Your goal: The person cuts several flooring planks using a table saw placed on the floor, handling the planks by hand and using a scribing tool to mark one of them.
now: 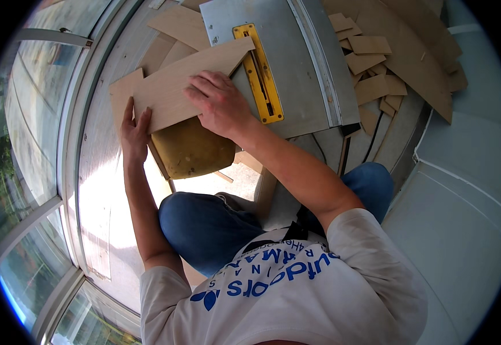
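A flat light-brown wooden board with a slanted right end lies across the left part of a grey table saw top. Its tip reaches the yellow insert plate around the blade slot. My left hand grips the near left corner, thumb and a finger apart on top; its other fingers are hidden. My right hand presses on the board near the slanted end, fingers bent over the face and thumb by the near edge. Another board piece lies against the left end. Any blade is too small to make out.
Several wooden offcuts are piled right of the saw, beside a large brown sheet. More boards lie beyond the held board. A yellowish panel sits below it. Framed windows line the left side; a black cable hangs at right.
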`<state>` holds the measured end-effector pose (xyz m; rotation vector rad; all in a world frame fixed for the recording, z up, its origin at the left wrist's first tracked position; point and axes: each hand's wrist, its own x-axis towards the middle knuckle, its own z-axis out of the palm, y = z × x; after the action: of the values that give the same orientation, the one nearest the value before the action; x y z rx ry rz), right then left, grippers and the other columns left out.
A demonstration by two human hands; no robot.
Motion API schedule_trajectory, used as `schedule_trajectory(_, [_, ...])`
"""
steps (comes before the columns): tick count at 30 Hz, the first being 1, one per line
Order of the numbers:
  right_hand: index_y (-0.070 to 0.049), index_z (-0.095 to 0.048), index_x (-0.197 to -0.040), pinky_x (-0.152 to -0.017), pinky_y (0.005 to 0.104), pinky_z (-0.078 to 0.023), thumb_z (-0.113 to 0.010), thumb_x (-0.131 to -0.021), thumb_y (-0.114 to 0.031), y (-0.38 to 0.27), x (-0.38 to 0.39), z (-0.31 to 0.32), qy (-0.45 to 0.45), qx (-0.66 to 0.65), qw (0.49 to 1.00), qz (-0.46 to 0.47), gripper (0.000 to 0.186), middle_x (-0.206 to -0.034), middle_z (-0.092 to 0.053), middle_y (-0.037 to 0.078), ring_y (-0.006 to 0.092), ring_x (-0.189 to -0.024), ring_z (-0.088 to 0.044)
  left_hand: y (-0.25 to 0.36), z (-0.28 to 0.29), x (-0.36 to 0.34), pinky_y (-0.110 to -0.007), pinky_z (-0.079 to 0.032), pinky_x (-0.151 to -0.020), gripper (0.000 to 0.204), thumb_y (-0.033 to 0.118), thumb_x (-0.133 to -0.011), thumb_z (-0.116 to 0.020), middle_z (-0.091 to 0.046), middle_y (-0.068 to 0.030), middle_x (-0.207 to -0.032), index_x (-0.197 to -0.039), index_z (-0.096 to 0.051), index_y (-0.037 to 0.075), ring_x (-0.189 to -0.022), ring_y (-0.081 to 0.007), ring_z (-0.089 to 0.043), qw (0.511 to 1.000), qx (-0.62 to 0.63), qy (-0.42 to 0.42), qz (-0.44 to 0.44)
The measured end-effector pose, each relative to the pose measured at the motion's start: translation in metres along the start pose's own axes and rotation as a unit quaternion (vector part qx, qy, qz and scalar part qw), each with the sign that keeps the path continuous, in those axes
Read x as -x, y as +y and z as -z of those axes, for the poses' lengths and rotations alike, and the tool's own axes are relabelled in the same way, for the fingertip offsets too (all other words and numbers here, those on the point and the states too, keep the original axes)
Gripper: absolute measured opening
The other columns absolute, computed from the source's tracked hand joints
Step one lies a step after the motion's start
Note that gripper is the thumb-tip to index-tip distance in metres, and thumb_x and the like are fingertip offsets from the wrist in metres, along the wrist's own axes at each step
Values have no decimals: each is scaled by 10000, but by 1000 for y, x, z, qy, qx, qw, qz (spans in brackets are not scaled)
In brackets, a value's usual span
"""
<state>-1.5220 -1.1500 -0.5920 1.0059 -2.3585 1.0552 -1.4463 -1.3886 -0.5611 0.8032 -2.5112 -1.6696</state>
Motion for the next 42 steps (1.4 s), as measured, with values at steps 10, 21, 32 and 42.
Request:
schedule_trajectory(10, [-67, -713, -1090, -1134, 465, -420, -633, -834, -118, 1, 0, -2, -7, -2, 1000, 5, 274, -1255, -660, 106, 288, -1270, -553, -12, 3, -4, -304, -605, -705, 772, 272, -1010, -669, -643, -273, -1269, -1607, -281, -28, -953, -227, -711, 1000, 22, 6, -20])
schedule_trajectory(21, [-66, -716, -1095, -1137, 459, -421, -634, -834, -117, 1, 0, -2, -10, -1, 1000, 11, 278, -1259, -662, 107, 289, -1274, -553, -9, 1, -2, -267, -546, -586, 790, 309, -1003, -681, -686, -234, -1157, -1602, -296, -32, -793, -162, -686, 999, 25, 14, -21])
schedule_trajectory(32, [-70, -714, -1123, -1150, 454, -409, -651, -831, -121, 1, 0, -2, -24, 2, 1000, 12, 303, -1289, -650, 100, 284, -1302, -527, -4, 0, 1, -261, -528, -548, 775, 294, -1008, -667, -689, -238, -1115, -1609, -289, -15, -739, -146, -665, 1000, 11, 23, -12])
schedule_trajectory(42, [-89, -717, -1158, -1149, 451, -416, -743, -717, -81, 1, 1, -5, -26, 3, 1000, 11, 442, -1325, -646, 78, 274, -1303, -547, 0, 1, 4, -260, -531, -550, 763, 273, -1011, -663, -690, -231, -1114, -1611, -286, -9, -751, -152, -671, 999, 42, 21, 6])
